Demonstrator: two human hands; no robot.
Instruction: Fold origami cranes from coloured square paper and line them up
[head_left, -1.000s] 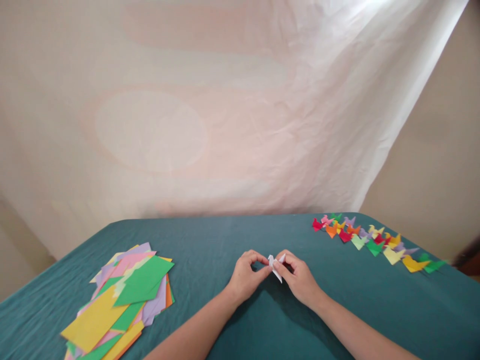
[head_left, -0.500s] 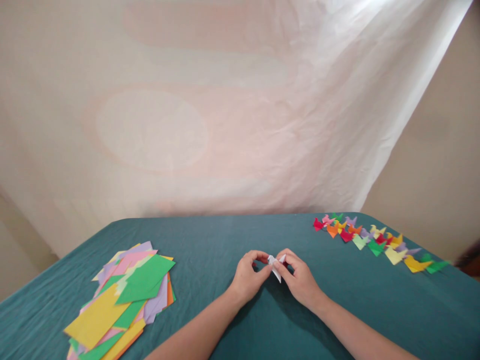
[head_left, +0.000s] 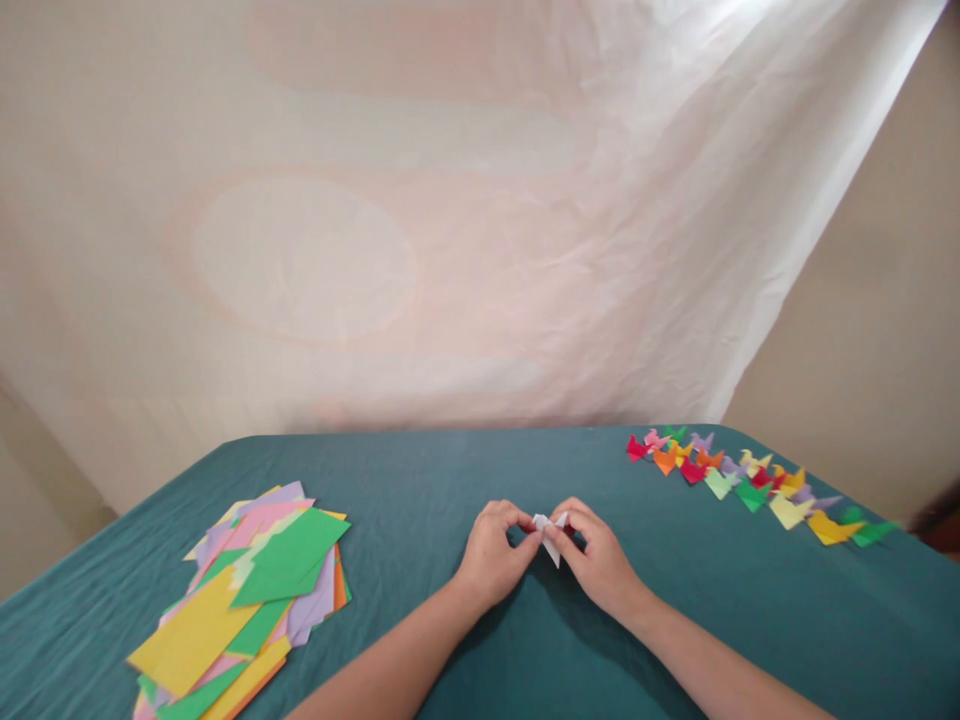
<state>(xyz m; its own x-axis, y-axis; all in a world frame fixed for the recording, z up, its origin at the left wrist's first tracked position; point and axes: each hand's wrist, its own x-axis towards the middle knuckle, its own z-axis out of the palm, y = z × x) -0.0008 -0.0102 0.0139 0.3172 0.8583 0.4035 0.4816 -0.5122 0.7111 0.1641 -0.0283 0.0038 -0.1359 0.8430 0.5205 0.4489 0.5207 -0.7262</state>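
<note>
We see both hands meeting near the middle of the desk (head_left: 420, 470). The left hand (head_left: 489, 558) has its grip closed, thumb and forefinger pinching one end of a small white folded paper (head_left: 550, 537); the right hand (head_left: 600, 562) pinches the other end in the same tight grip. The paper sits between the fingertips, just above the teal cloth that covers the desk. To the left lies a loose pile of coloured sheets (head_left: 251, 590), and far right a row of small folded paper figures (head_left: 750, 480). Behind hangs a creased pale sheet (head_left: 450, 250), with a beige wall (head_left: 870, 300) beside it. We cannot make out the paper's folds, since the fingers cover much of it, and the pile's near corner is cut off by the frame.
</note>
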